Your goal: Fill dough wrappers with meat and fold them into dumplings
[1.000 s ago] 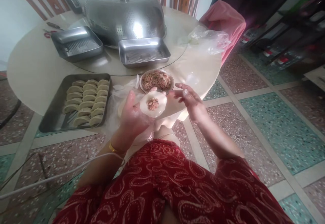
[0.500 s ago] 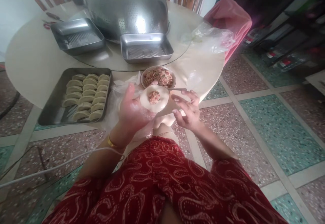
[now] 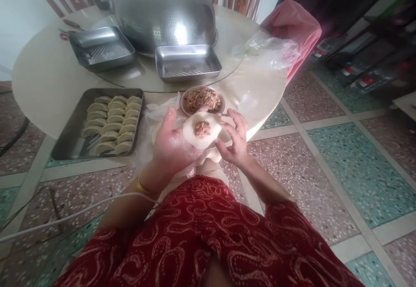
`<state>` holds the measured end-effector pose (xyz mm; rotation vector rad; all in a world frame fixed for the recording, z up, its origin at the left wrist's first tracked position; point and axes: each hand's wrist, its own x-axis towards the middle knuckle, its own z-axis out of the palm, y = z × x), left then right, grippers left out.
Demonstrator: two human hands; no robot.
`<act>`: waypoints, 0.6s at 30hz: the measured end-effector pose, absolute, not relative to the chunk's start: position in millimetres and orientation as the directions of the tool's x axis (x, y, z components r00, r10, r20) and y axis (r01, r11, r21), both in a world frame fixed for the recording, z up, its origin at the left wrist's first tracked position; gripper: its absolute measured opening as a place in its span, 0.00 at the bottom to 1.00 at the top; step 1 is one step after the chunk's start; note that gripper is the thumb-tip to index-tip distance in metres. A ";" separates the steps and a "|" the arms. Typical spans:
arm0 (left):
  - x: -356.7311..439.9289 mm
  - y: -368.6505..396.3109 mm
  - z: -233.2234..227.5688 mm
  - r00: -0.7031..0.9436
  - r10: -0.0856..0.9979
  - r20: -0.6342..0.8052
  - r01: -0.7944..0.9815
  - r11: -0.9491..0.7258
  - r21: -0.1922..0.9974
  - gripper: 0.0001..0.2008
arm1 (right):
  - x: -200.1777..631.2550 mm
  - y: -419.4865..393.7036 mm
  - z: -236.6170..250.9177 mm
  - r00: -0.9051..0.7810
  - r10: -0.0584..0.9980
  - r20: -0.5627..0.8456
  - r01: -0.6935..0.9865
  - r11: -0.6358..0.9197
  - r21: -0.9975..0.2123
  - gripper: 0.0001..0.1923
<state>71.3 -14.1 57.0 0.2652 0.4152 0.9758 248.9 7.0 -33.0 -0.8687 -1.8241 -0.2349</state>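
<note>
A round white dumpling wrapper (image 3: 212, 134) rests on the fingers of my left hand (image 3: 172, 146), whose thumb points up beside it. In the wrapper's middle sits a lump of minced filling (image 3: 202, 128). My right hand (image 3: 234, 141) has its thumb and fingertips at the wrapper's right edge, which is slightly raised there. Just beyond the wrapper stands a bowl of minced filling (image 3: 202, 98), with a thin handle partly showing at its right side, near my right fingers. To the left, a grey metal tray (image 3: 73, 137) holds several folded dumplings (image 3: 111, 126) in rows.
Two metal trays (image 3: 103, 55) (image 3: 188, 66) stand farther back, before a large perforated metal dome (image 3: 165, 18) with a knob. Clear plastic bags (image 3: 271, 48) lie at the table's right, near a pink cloth (image 3: 292, 27). A white cable (image 3: 81, 211) crosses by my left forearm.
My right hand has moved left and its fingertips have come to the wrapper's edge. The wrapper has shifted slightly right and its right side has lifted a little.
</note>
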 end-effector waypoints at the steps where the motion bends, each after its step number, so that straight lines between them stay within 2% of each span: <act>1: 70.6 -14.8 56.1 0.503 0.844 -0.188 -0.741 0.533 0.408 0.35 | 248.4 7.5 -33.3 -0.181 0.434 0.882 0.653 0.724 -0.222 0.27; 5: 66.6 -16.8 53.8 0.560 0.826 -0.067 -0.729 0.529 0.435 0.35 | 246.6 10.7 -34.4 -0.175 0.394 0.902 0.657 0.729 -0.191 0.28; 11: 61.3 -18.4 61.3 0.550 0.827 -0.116 -0.707 0.535 0.462 0.34 | 243.7 15.5 -33.9 -0.110 0.332 0.937 0.727 0.670 -0.152 0.37; 15: 60.0 -20.3 62.5 0.580 0.813 -0.057 -0.702 0.534 0.470 0.33 | 243.4 16.4 -29.3 -0.127 0.268 0.955 0.752 0.653 -0.083 0.36; 18: 60.1 -21.9 62.2 0.588 0.805 -0.071 -0.689 0.545 0.477 0.33 | 245.7 15.9 -25.9 -0.143 0.244 0.959 0.765 0.642 -0.050 0.34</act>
